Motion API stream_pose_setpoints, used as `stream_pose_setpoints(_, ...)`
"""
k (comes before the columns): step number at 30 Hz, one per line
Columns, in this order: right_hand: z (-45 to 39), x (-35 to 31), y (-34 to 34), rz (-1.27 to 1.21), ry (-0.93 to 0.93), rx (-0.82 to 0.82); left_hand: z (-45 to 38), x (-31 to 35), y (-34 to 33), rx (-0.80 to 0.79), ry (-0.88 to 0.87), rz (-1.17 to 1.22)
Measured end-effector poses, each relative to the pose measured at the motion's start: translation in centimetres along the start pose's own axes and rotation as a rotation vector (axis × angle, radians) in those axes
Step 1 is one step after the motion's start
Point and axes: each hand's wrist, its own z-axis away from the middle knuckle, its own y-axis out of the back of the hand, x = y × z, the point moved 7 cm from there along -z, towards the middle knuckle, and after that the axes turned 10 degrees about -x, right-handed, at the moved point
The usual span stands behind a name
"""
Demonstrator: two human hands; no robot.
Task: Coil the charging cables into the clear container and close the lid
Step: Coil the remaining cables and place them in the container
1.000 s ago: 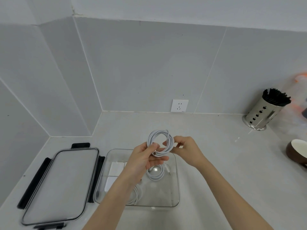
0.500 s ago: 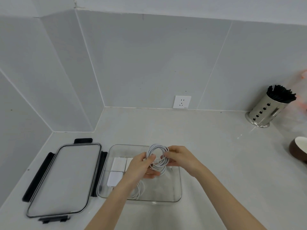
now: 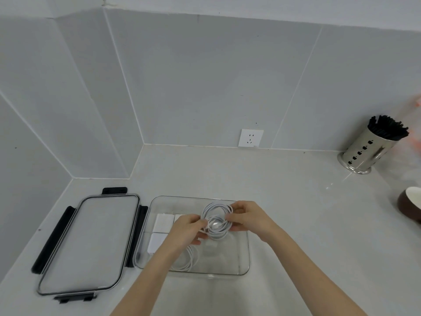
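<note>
A coiled white charging cable (image 3: 216,221) sits low inside the clear container (image 3: 243,256), held on both sides. My left hand (image 3: 188,231) pinches its left edge near the plug, and my right hand (image 3: 248,218) grips its right edge. Another white cable coil (image 3: 185,261) lies at the container's front, partly hidden under my left forearm. White charger blocks (image 3: 160,224) lie along the container's left side. The container's lid (image 3: 88,242), clear with black clips, lies flat on the counter to the left.
A steel holder of black chopsticks (image 3: 366,149) stands at the back right. A brown bowl (image 3: 410,206) sits at the right edge. A wall socket (image 3: 250,138) is on the tiled back wall, which turns a corner at the left.
Both hands have brought the coiled cable down from above the container into it, towards the far middle. The camera view has tilted slightly.
</note>
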Motion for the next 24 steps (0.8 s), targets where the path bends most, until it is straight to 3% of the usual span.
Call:
stream_pose_setpoints(12,-0.1,1.6,-2.9,0.712,-0.307,-0.033,-1.4,-2.3,0.2,-0.009,0.066,-0.402)
stream_pose_setpoints(16,-1.0,2.4,-3.2,0.868,-0.435,-0.005,-2.0,-2.1,-0.4,0.002,0.061,-0.546)
stream_pose_setpoints(24,-1.8,2.6,-3.8,1.07,-0.461,0.001,-2.2,-2.5,-2.2,-0.054,0.048,-0.839)
